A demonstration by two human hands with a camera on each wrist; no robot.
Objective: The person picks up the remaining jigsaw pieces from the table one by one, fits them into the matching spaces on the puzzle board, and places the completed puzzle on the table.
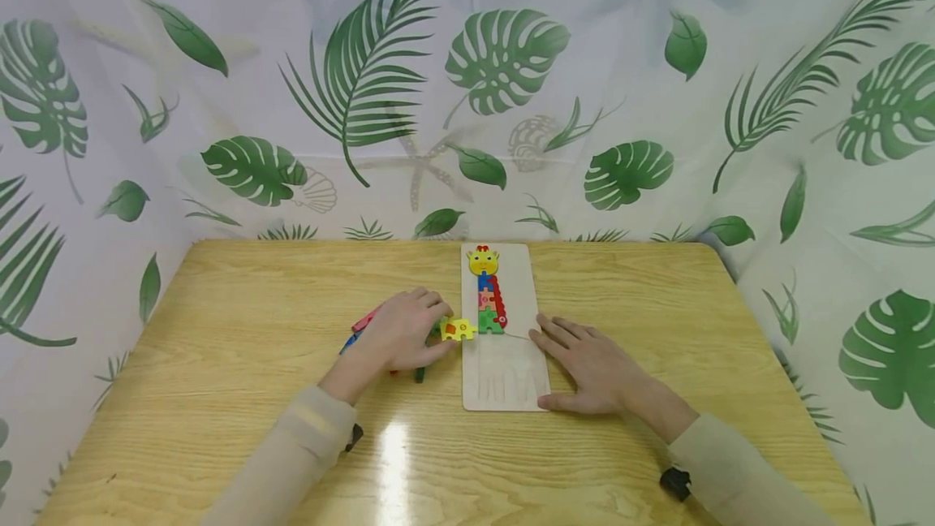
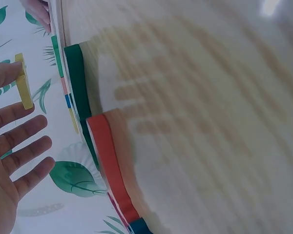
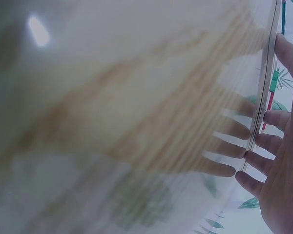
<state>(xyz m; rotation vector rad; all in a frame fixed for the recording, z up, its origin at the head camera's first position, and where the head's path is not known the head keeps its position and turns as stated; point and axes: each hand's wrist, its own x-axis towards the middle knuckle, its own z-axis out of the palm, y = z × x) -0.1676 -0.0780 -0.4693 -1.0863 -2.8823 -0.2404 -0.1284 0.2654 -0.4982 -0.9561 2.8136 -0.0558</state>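
My left hand pinches a yellow puzzle piece with a red-orange patch between thumb and index finger, over the left edge of a pale wooden puzzle board. In the left wrist view that yellow piece appears edge-on, the other fingers spread. On the board, a giraffe's head tops a neck of blue, pink and green pieces, with a red mane piece alongside. Fingertips of my right hand touch the board's right edge; its fingers are extended in the right wrist view.
Loose puzzle pieces lie under and beside the left hand, partly hidden: a pink one, a dark green one and a red one among them. The wooden table ends against a leaf-printed cloth.
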